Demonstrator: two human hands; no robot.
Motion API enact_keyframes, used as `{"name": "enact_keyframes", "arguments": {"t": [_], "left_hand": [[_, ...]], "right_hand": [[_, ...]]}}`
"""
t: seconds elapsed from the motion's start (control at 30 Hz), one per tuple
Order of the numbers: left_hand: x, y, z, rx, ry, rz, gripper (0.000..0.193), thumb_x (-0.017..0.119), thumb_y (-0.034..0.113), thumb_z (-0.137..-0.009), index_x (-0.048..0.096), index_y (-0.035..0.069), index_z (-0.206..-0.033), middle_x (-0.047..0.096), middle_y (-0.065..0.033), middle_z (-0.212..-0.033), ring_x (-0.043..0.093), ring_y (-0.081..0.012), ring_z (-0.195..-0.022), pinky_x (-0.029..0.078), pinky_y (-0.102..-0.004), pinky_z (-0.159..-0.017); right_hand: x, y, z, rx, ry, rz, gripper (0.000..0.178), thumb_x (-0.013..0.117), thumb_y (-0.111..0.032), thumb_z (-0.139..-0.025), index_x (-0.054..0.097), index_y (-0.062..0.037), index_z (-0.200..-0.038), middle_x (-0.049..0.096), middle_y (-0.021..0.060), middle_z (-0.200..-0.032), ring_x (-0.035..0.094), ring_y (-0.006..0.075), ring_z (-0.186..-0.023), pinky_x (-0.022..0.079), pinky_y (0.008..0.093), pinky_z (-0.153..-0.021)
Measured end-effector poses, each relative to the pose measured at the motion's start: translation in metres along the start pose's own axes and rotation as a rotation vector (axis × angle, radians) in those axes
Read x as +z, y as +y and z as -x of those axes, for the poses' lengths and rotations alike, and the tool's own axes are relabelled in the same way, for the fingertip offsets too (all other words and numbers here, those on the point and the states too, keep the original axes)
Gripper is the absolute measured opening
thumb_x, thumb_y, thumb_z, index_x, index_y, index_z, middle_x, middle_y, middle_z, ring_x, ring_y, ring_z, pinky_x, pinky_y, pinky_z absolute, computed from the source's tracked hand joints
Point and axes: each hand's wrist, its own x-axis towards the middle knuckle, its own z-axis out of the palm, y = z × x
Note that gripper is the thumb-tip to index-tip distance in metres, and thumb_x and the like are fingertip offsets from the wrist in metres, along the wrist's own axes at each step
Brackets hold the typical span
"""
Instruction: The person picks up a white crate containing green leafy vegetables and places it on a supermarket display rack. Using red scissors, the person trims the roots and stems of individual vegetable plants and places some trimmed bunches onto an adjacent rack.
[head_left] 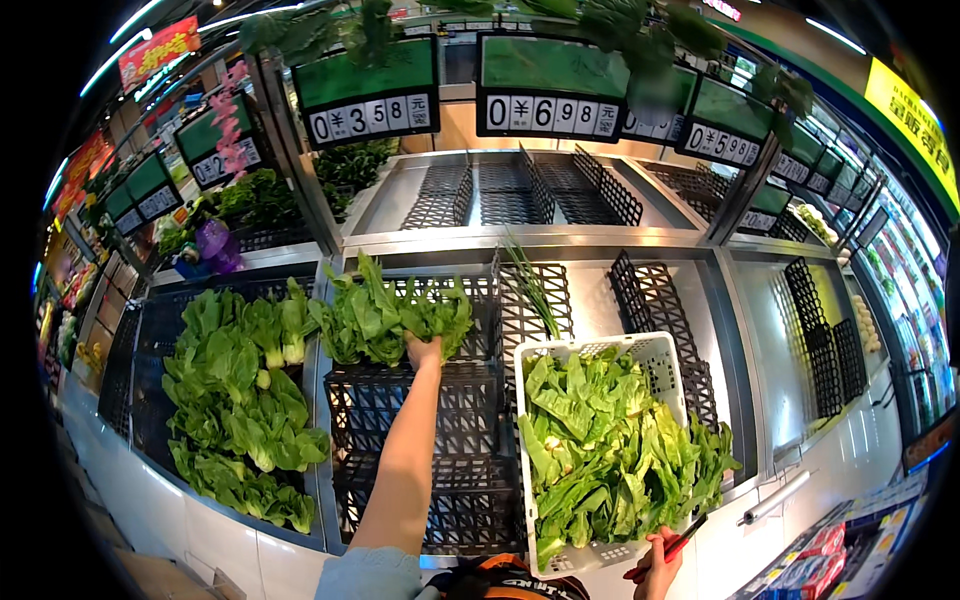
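Observation:
My left hand (424,350) reaches forward into a bunch of leaf lettuce (375,312) at the back of the black rack. It looks closed on the lettuce near its base, though leaves cover the fingertips. At the lower right, my right hand (658,567) grips a slim red-and-black tool (684,541), its exact kind unclear. That hand is beside the near right corner of a white plastic basket (600,348). Loose leaf lettuce (610,450) fills the basket, and some leaves hang over its right side.
Bok choy (245,385) lies in the bay to the left. Stepped black mesh racks (415,425) stand below my left arm. Some thin green stalks (533,290) lie behind the basket. Price signs (550,88) hang above the metal display. A steel rail (778,498) projects at the right.

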Motion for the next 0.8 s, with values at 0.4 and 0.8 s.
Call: {"name": "enact_keyframes", "arguments": {"t": [0.4,0.8], "left_hand": [[-0.027,-0.043,-0.072,-0.008,0.057,0.217,0.084,0.082,0.015,-0.074,0.035,0.003,-0.143,0.052,-0.0201,-0.136,0.061,-0.0303,-0.103,0.049,-0.0401,-0.089],[-0.083,-0.065,0.183,0.472,-0.624,0.52,0.028,0.06,0.003,-0.088,0.056,0.006,-0.116,0.056,-0.0023,-0.104,0.054,-0.0093,-0.085,0.045,-0.0213,-0.073]], "right_hand": [[0.03,-0.019,-0.014,0.018,-0.091,-0.018,0.033,0.058,-0.012,-0.094,0.05,0.0031,-0.122,0.066,0.0086,-0.093,0.041,0.0056,-0.04,0.032,0.0227,-0.031],[0.017,0.029,-0.024,-0.035,-0.316,0.212,0.029,0.063,-0.011,-0.092,0.058,0.0012,-0.118,0.071,0.0072,-0.099,0.052,0.0039,-0.059,0.041,0.0197,-0.052]]}}
